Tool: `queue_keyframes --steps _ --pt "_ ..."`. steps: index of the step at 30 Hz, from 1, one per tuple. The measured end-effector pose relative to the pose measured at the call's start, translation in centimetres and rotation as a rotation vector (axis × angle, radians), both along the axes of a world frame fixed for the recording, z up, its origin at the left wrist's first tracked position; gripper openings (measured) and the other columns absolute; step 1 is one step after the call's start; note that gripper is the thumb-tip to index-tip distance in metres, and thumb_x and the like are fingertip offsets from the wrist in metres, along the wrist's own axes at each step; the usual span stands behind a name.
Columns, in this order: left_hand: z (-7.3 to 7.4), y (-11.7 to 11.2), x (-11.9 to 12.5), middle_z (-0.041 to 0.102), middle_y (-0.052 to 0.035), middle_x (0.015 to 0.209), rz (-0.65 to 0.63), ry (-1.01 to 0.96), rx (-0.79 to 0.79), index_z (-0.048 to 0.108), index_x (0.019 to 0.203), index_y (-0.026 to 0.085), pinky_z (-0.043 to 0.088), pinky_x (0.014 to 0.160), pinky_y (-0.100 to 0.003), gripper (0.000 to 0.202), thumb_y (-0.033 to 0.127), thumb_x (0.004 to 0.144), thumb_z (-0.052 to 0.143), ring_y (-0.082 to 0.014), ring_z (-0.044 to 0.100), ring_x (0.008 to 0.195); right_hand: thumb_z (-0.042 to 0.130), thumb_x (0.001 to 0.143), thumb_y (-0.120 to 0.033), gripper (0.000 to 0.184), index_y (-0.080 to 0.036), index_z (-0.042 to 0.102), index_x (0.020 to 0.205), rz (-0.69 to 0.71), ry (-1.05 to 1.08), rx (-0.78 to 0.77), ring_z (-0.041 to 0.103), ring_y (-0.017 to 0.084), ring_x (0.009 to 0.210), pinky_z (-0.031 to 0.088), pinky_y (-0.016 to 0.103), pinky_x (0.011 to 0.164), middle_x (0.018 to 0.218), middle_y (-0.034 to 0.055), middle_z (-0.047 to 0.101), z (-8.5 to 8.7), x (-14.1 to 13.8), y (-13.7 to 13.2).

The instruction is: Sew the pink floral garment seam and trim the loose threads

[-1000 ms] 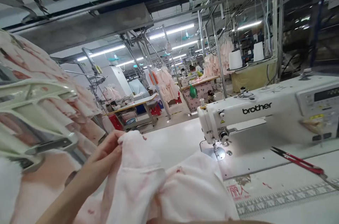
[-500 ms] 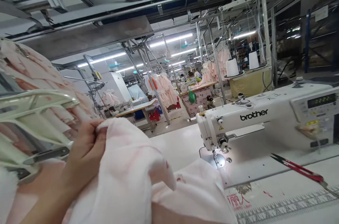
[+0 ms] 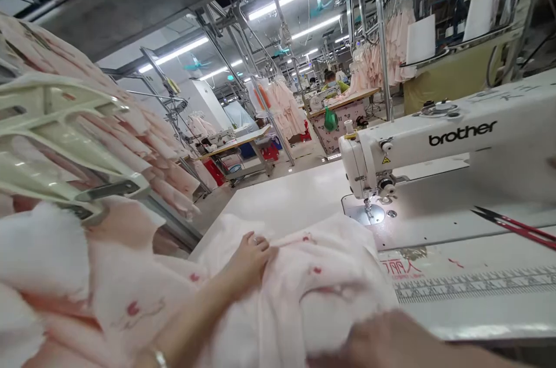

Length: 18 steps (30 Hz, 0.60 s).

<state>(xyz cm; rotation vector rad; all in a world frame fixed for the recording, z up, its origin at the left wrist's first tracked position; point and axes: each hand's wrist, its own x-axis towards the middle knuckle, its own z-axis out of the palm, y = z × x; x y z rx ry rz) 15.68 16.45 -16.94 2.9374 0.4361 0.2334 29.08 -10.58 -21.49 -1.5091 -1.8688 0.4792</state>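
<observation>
A pale pink garment (image 3: pixel 313 287) with small red prints lies bunched on the white sewing table (image 3: pixel 295 194), just left of the needle. My left hand (image 3: pixel 252 258) rests on its far edge with the fingers curled into the cloth. My right hand (image 3: pixel 391 339) is a blur at the bottom edge, on the near side of the garment, and its fingers do not show. The white Brother sewing machine (image 3: pixel 452 142) stands to the right, and its lit needle plate (image 3: pixel 369 214) is bare.
Red-handled thread snips (image 3: pixel 512 223) lie on the machine bed at the right. A printed ruler strip (image 3: pixel 473 284) runs along the table front. Stacked pink garments on a rack (image 3: pixel 87 142) crowd the left. Other tables, hanging garments and a seated person (image 3: pixel 332 79) stand behind.
My left hand has dropped from holding the garment raised at the left to pressing it on the table. The view has tilted down and moved closer to the machine.
</observation>
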Motion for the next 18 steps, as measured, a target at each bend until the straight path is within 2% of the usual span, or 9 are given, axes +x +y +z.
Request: queue_keyframes --steps 2,4,5,7,10,12,15,16,18 --pt "-2.3 -0.6 0.8 0.063 -0.0094 0.085 0.041 0.071 -0.003 0.064 0.085 0.019 0.031 0.094 -0.049 0.029 0.011 0.069 0.041 -0.0262 0.056 0.089 0.057 0.075 -0.013 0.004 -0.013 0.057 0.071 -0.107 -0.140 -0.025 0.053 0.019 0.075 0.043 0.033 0.067 0.079 0.0056 0.058 -1.9 2.2 0.3" --pt "-2.9 -2.0 2.0 0.059 -0.0111 0.104 0.046 0.106 -0.017 0.060 0.098 0.018 0.034 0.094 -0.042 0.037 0.010 0.076 0.032 -0.0236 0.053 0.100 0.055 0.072 -0.007 0.009 -0.015 0.058 0.073 -0.161 -0.285 -0.007 0.052 0.022 0.085 0.040 0.038 0.077 0.086 0.0054 0.060 -3.2 4.2 0.7" --pt "-2.8 -3.0 2.6 0.057 -0.0100 0.109 0.022 0.133 -0.029 0.059 0.101 0.019 0.037 0.092 -0.038 0.036 0.013 0.078 0.032 -0.0220 0.052 0.102 0.052 0.073 -0.006 0.013 -0.016 0.058 0.078 -0.162 -0.334 0.019 0.051 0.022 0.092 0.037 0.041 0.084 0.091 0.0046 0.060 -3.6 5.0 0.9" --pt "-2.4 -5.2 3.7 0.059 -0.0079 0.103 -0.046 0.208 -0.039 0.060 0.096 0.020 0.043 0.084 -0.034 0.026 0.021 0.079 0.040 -0.0220 0.055 0.094 0.049 0.078 -0.007 0.017 -0.018 0.058 0.088 -0.144 -0.377 0.067 0.049 0.022 0.100 0.030 0.043 0.094 0.098 0.0041 0.059 -4.1 6.0 1.1" --pt "-1.9 -7.7 4.3 0.061 -0.0123 0.097 -0.010 0.301 -0.002 0.061 0.092 0.017 0.044 0.078 -0.043 0.023 0.029 0.077 0.048 -0.0291 0.056 0.088 0.055 0.077 -0.015 0.015 -0.019 0.058 0.092 -0.179 -0.457 0.112 0.052 0.021 0.094 0.035 0.039 0.089 0.098 0.0037 0.059 -4.8 6.7 1.2" --pt "-1.6 -8.1 4.0 0.061 -0.0153 0.099 0.110 0.379 0.005 0.061 0.096 0.015 0.042 0.080 -0.046 0.031 0.036 0.078 0.047 -0.0329 0.056 0.092 0.057 0.076 -0.023 0.019 -0.020 0.057 0.095 -0.228 -0.520 0.189 0.054 0.021 0.088 0.039 0.036 0.081 0.098 0.0034 0.060 -5.5 7.1 1.3" --pt "-0.9 -7.4 3.4 0.066 -0.0119 0.088 0.261 0.558 -0.079 0.068 0.084 0.018 0.044 0.073 -0.041 0.036 0.048 0.074 0.050 -0.0324 0.059 0.085 0.042 0.085 -0.028 0.021 -0.021 0.056 0.100 -0.289 -0.622 0.390 0.055 0.020 0.083 0.041 0.034 0.072 0.100 0.0016 0.061 -6.6 7.9 1.3" --pt "-0.5 -7.2 3.2 0.066 -0.0089 0.083 0.266 0.618 -0.121 0.069 0.081 0.019 0.044 0.069 -0.037 0.032 0.045 0.070 0.054 -0.0303 0.060 0.080 0.035 0.089 -0.028 0.025 -0.020 0.056 0.100 -0.288 -0.660 0.441 0.056 0.020 0.081 0.041 0.034 0.070 0.100 0.0014 0.061 -6.9 8.2 1.2" --pt "0.8 -6.9 2.9 0.065 -0.0020 0.073 0.180 0.730 -0.224 0.070 0.080 0.020 0.041 0.061 -0.029 0.023 0.030 0.062 0.060 -0.0240 0.059 0.071 0.022 0.093 -0.024 0.035 -0.020 0.056 0.099 -0.278 -0.730 0.497 0.056 0.019 0.078 0.041 0.033 0.067 0.099 0.0017 0.062 -7.1 8.7 1.0"
